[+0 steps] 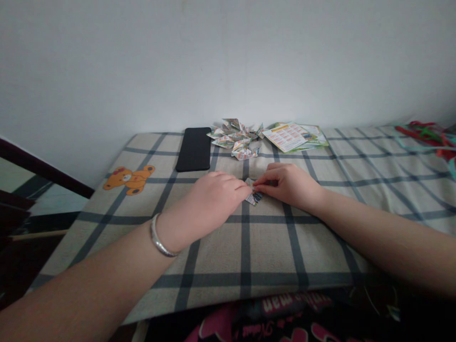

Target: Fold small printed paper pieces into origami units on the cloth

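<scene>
A small folded piece of printed paper [253, 197] lies on the checked tablecloth between my two hands. My left hand [217, 194], with a silver bangle on its wrist, rests on the cloth and presses the paper's left side with its fingertips. From the right, my right hand [285, 183] pinches the paper's edge between thumb and fingers. Both hands partly cover the paper. Beyond them sits a group of folded paper pieces [235, 135] with pointed ends, made of similar printed paper.
A black phone [194, 149] lies left of the folded pieces. To their right is a stack of printed sheets [288, 137]. Colourful strips [427, 137] lie at the far right. The tablecloth [213, 266] bears a bear picture [130, 180], and a white wall [228, 61] stands behind.
</scene>
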### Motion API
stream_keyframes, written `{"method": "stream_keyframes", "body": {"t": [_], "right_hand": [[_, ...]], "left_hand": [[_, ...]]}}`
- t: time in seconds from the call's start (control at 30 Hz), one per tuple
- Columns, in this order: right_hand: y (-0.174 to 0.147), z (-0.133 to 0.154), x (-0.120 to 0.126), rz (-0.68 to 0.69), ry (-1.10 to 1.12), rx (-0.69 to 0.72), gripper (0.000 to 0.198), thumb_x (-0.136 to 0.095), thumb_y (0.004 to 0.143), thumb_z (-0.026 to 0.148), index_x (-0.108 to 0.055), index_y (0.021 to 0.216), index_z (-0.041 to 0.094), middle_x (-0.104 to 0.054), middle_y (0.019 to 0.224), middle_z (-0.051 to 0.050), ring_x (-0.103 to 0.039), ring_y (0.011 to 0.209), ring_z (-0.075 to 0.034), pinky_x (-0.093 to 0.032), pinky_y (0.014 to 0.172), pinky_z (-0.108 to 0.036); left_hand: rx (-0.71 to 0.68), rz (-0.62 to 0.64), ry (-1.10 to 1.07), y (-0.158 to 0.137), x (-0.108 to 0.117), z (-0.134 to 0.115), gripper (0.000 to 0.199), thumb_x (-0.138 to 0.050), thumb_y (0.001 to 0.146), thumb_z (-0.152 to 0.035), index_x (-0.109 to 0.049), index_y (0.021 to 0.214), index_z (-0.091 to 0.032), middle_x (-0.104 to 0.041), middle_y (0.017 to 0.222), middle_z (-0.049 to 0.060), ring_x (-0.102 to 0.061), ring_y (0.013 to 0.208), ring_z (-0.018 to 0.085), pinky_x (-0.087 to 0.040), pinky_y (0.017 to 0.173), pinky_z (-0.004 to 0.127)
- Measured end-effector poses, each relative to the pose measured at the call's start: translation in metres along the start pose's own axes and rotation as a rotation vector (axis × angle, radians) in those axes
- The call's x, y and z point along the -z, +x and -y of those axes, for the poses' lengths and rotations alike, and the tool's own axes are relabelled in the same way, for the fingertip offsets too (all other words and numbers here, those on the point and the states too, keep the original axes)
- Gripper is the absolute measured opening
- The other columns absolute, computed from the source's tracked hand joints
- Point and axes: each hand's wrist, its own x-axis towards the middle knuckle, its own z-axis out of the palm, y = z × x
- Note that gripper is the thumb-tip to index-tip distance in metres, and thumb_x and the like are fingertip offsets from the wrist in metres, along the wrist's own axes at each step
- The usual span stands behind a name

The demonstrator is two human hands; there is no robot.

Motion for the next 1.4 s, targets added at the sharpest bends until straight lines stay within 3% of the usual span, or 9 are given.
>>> {"method": "stream_keyframes", "body": {"t": [0.37,0.67,1.07,1.4], "right_hand": [[-0.001,-0.005,-0.003,-0.006,-0.034,0.058,0.019,-0.062,0.087,0.033,-0.076,0.094,0.023,-0.062,0.081,-0.003,-0.057,0.070,-0.013,-0.038,0.062,-0.025],[-0.006,0.003,-0.002,-0.051,-0.231,0.315,0.025,-0.048,0.095,0.026,-0.072,0.099,0.020,-0.066,0.094,-0.007,-0.057,0.086,-0.017,-0.041,0.072,-0.029],[-0.010,0.007,0.003,0.008,-0.363,0.347,0.026,-0.044,0.096,0.022,-0.070,0.097,0.020,-0.067,0.093,-0.005,-0.056,0.081,-0.018,-0.038,0.068,-0.030],[-0.009,0.008,0.004,0.017,-0.383,0.389,0.024,-0.046,0.093,0.016,-0.069,0.097,0.018,-0.065,0.091,-0.006,-0.055,0.080,-0.018,-0.037,0.067,-0.030]], "left_hand": [[0.008,0.013,-0.016,-0.002,0.000,0.000,0.026,-0.047,0.093,-0.019,-0.064,0.113,-0.020,-0.067,0.115,0.005,-0.060,0.106,0.022,-0.048,0.093,0.041],[0.022,0.023,0.014,-0.004,0.001,-0.003,0.028,-0.053,0.084,-0.016,-0.064,0.110,-0.018,-0.065,0.113,0.007,-0.059,0.106,0.024,-0.046,0.094,0.041],[0.023,0.040,0.027,-0.004,0.001,-0.005,0.027,-0.054,0.083,-0.017,-0.064,0.108,-0.018,-0.064,0.115,0.007,-0.057,0.110,0.025,-0.045,0.096,0.042],[-0.003,0.040,0.079,-0.003,0.002,-0.008,0.025,-0.046,0.088,-0.016,-0.063,0.106,-0.016,-0.065,0.106,0.009,-0.058,0.105,0.026,-0.045,0.091,0.044]]}}
